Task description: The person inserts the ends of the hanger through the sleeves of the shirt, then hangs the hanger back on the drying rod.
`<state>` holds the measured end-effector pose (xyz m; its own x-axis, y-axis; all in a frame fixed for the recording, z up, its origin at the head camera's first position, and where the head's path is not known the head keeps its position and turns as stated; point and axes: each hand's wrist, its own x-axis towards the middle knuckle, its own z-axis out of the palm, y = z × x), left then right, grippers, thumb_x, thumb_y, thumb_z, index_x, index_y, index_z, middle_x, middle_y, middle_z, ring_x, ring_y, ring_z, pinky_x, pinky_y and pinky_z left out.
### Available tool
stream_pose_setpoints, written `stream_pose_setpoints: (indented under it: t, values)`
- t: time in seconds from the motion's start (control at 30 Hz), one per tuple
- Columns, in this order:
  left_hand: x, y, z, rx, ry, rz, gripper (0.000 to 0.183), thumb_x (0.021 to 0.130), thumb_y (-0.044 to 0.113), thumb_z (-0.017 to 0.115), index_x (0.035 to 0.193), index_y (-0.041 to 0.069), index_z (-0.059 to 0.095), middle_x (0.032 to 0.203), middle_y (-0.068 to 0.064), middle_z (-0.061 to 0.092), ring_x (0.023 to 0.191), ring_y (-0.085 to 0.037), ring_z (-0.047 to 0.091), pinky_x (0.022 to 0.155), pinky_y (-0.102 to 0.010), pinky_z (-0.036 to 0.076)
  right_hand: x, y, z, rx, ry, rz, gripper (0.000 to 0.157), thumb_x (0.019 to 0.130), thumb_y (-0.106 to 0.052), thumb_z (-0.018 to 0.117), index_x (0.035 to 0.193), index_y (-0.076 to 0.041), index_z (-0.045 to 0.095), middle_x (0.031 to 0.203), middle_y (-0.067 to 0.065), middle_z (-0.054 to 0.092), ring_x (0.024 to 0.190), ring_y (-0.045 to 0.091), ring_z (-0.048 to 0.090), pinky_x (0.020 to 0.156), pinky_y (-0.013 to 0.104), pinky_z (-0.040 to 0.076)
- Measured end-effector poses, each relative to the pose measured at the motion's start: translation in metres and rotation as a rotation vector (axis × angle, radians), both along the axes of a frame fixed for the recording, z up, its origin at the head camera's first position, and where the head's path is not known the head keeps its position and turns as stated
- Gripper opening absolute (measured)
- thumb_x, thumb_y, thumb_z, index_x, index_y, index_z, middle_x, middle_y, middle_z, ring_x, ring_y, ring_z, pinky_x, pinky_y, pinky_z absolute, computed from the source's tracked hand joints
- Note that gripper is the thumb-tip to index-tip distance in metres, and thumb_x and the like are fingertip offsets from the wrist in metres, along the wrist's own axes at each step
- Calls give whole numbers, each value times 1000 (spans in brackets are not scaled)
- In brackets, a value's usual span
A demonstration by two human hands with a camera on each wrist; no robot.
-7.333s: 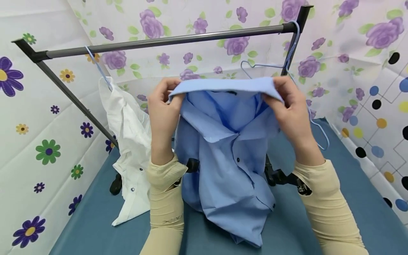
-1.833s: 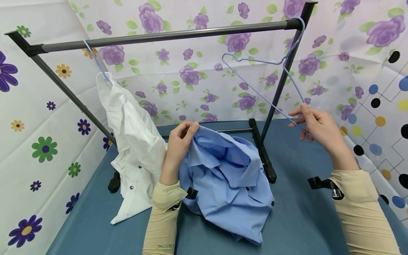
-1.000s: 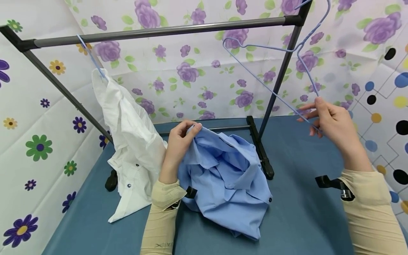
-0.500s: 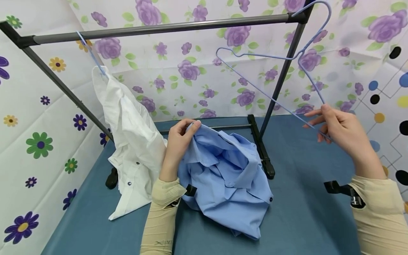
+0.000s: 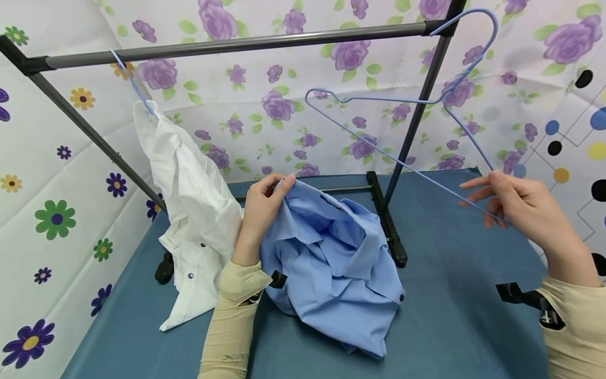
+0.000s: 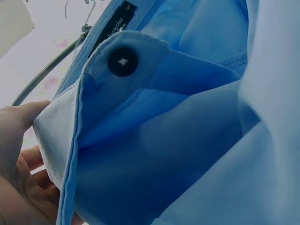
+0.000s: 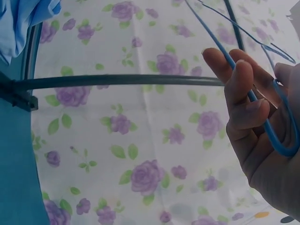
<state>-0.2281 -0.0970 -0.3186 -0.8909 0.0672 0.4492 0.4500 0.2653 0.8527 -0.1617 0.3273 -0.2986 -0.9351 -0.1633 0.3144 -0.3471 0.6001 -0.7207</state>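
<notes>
A light blue shirt [image 5: 341, 300] with dark buttons lies bunched on the blue-covered surface, its neck opening facing up. My left hand [image 5: 260, 213] pinches the left end of its collar between thumb and fingers. The left wrist view shows a dark button [image 6: 123, 62] and a black neck label [image 6: 112, 29] inside the shirt. My right hand [image 5: 525, 208] holds one end of a blue wire hanger [image 5: 455, 84], with the thumb on the wire and some fingers extended. The hanger's other end points left above the shirt, and its hook overlaps the rack's right corner in the head view.
A dark metal clothes rack [image 5: 265, 44] spans the back. On its left, a white shirt [image 5: 189, 195] hangs from another blue hanger [image 5: 134, 87], its hem reaching the surface. The rack's black right foot [image 5: 390, 231] lies just behind the blue shirt. Flower-print sheets [image 5: 279, 126] form the backdrop.
My right hand left the collar, took the hanger and drew it right and toward me; its hook has shifted from the rail's end. The blue shirt has sunk down; my left hand still grips its collar.
</notes>
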Motion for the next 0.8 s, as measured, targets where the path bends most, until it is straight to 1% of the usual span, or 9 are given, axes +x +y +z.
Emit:
stream_pose_setpoints:
  t: [0.07, 0.2, 0.27, 0.4, 0.5, 0.57, 0.63, 0.77, 0.8]
  values:
    - [0, 0, 0, -5, -4, 4, 25, 91, 29, 62, 91, 6, 70, 70, -17, 59, 55, -15, 46, 56, -27, 39, 5, 0, 2, -9, 26, 51, 39, 104, -20, 29, 117, -5, 63, 92, 6, 68, 49, 23, 55, 41, 32, 37]
    - [-2, -1, 2, -3, -9, 8, 26, 91, 29, 62, 90, 5, 70, 71, -17, 59, 56, -15, 47, 56, -27, 39, 12, 1, 6, -16, 50, 145, 37, 103, -8, 29, 115, -1, 63, 90, 9, 69, 47, 21, 53, 40, 31, 34]
    - [-3, 0, 3, 4, -17, 10, 27, 91, 29, 61, 90, 4, 70, 74, -17, 61, 58, -15, 49, 57, -27, 40, 15, 2, 7, 1, 57, 166, 37, 102, -6, 28, 115, -1, 63, 90, 9, 69, 47, 20, 53, 40, 30, 34]
    - [-6, 1, 5, 48, -35, -2, 28, 91, 27, 61, 91, 0, 69, 77, -17, 61, 61, -14, 50, 59, -26, 40, 18, 5, 7, 34, 67, 182, 36, 102, -3, 29, 115, 0, 62, 90, 8, 69, 47, 18, 52, 41, 29, 35]
    - [-9, 0, 4, 94, -50, -19, 27, 91, 25, 62, 92, 0, 70, 79, -14, 63, 63, -14, 51, 61, -26, 40, 21, 7, 5, 29, 71, 226, 36, 101, 0, 28, 116, 2, 60, 91, 8, 68, 47, 17, 52, 41, 28, 36]
    - [-12, -1, 2, 123, -58, -28, 25, 91, 25, 63, 92, 2, 71, 79, -11, 63, 64, -14, 51, 63, -25, 40, 23, 8, 5, 16, 58, 265, 36, 101, 2, 27, 117, 4, 59, 92, 10, 68, 47, 17, 52, 40, 28, 36]
    - [-18, -3, -3, 152, -62, -33, 25, 90, 26, 64, 91, 2, 71, 79, -8, 64, 66, -14, 52, 64, -25, 40, 24, 8, 4, 19, 39, 297, 37, 101, 3, 27, 119, 3, 59, 92, 11, 68, 47, 17, 51, 39, 27, 36]
    - [-31, -7, -16, 181, -49, -14, 31, 88, 32, 65, 82, 2, 68, 71, -3, 58, 64, -14, 48, 60, -24, 38, 26, 9, 3, 51, -4, 331, 38, 101, 3, 27, 119, -3, 60, 91, 8, 68, 46, 13, 51, 39, 27, 38]
    - [-35, -7, -18, 188, -50, -10, 32, 88, 33, 65, 81, 2, 68, 70, -2, 57, 65, -14, 49, 60, -24, 38, 25, 9, 1, 53, -7, 345, 38, 100, 4, 27, 119, -3, 60, 90, 8, 68, 46, 13, 51, 38, 26, 38]
